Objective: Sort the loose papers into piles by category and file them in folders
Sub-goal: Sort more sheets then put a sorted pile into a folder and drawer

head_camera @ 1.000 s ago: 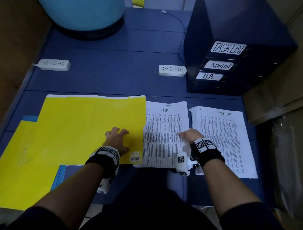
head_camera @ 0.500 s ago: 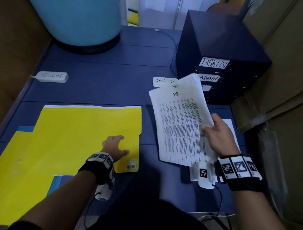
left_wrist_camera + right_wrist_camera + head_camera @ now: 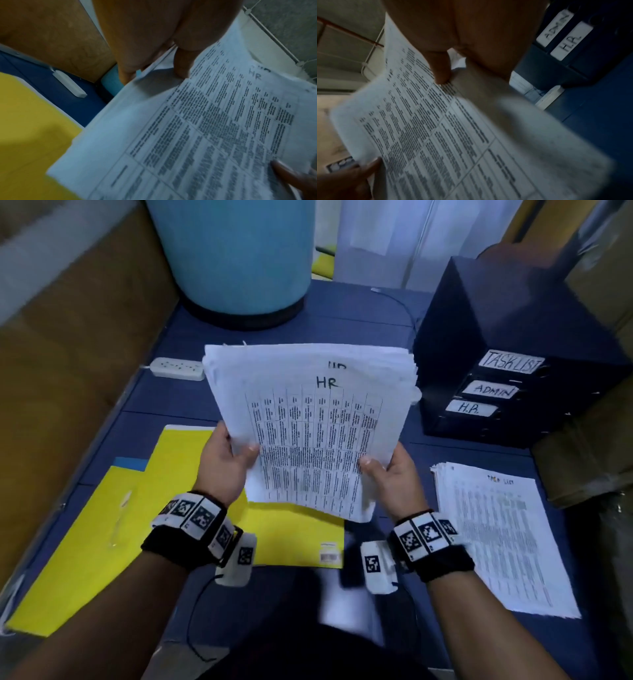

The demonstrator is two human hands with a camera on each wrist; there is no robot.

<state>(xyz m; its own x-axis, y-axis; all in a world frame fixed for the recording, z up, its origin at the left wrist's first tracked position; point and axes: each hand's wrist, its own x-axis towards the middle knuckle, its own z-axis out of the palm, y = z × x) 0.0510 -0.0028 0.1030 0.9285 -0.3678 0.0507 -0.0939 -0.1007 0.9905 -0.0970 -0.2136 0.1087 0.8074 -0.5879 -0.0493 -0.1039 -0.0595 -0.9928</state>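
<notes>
On the blue worktop (image 3: 239,392) the task-list pile (image 3: 496,535) lies sorted (unfiled), while left hand (image 3: 222,467) and right hand (image 3: 394,474) grip the HR stack (image 3: 308,422) above the yellow folder (image 3: 164,491), not yet filed.

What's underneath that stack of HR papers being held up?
Below the HR stack, gripped by the left hand and right hand, lies a yellow folder on the blue table. The covered part is hidden.

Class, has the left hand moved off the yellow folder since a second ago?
Yes. The left hand left the yellow folder, rising to grip the HR stack.
</notes>
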